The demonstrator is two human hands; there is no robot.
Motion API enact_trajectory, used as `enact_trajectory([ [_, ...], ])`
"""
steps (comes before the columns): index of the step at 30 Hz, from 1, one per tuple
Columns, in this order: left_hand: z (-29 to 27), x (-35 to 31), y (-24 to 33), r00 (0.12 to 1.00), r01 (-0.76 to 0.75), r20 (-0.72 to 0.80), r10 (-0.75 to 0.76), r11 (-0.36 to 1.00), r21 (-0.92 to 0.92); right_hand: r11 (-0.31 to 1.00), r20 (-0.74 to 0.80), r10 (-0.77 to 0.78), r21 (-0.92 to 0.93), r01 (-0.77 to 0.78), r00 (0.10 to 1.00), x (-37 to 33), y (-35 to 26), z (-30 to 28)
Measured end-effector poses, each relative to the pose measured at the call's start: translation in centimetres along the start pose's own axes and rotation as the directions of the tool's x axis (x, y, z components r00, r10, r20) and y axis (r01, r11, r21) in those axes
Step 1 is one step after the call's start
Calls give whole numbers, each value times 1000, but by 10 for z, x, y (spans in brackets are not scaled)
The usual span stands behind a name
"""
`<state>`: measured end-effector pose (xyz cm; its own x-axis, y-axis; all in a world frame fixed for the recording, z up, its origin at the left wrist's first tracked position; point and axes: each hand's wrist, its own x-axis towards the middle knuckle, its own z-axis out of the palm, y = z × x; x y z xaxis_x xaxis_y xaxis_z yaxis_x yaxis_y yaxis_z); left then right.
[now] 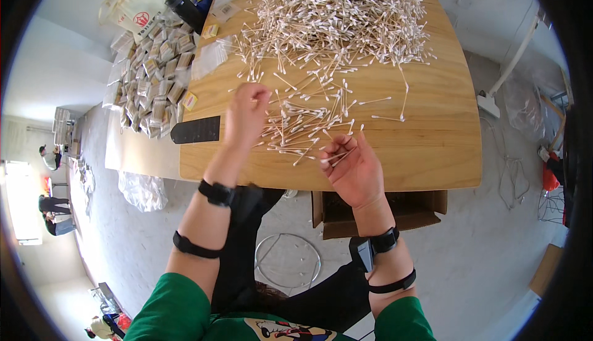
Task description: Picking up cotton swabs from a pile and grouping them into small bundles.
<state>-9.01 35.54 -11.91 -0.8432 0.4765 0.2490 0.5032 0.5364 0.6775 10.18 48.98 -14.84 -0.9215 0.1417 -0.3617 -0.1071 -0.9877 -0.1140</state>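
Note:
My right hand (356, 171) is turned palm up at the table's near edge, its fingers curled around a few cotton swabs. Over the left side of a loose spread of cotton swabs (296, 122) is my left hand (244, 116), somewhat blurred. Its fingers are drawn together in a pinch, and whatever may be between them cannot be made out. The scattered swabs have white tips and pale wooden sticks and lie at many angles. Beyond both hands rises a large heap of cotton swabs (346, 17).
A dark flat strip (196, 130) lies on the wooden table (432, 149) at left. Many small swab packs (154, 75) are piled beyond it, near clear plastic bags (212, 56) and a black bottle (184, 9). Under the near edge stands an open cardboard box (383, 225), near a round metal stool frame (288, 261).

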Motion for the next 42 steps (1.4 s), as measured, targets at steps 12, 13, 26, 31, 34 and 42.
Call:
enact_trajectory([
  [12, -27, 22, -79, 964, -206, 218, 149, 942, 265, 1000, 80, -16, -8, 17, 997, 0, -7, 3],
  [13, -28, 19, -69, 987, -124, 130, 93, 958, 259, 1000, 77, -16, -7, 17, 997, 1, -7, 1],
  [26, -47, -6, -15, 972, -27, -226, 57, 991, 134, 999, 155, 47, -1, -48, 987, 1, -4, -4],
  [31, -9, -69, 79, 974, 11, 222, 50, 964, -265, 997, 62, 74, 15, -75, 995, 3, 9, 9],
  [34, -1, -69, 84, 960, -107, 224, 168, 959, -264, 985, -1, 119, 124, -118, 993, 2, 14, 18],
  [42, -16, 19, -66, 988, -123, -49, 144, 945, 303, 999, 105, 17, 37, -21, 994, -4, -9, 2],
])
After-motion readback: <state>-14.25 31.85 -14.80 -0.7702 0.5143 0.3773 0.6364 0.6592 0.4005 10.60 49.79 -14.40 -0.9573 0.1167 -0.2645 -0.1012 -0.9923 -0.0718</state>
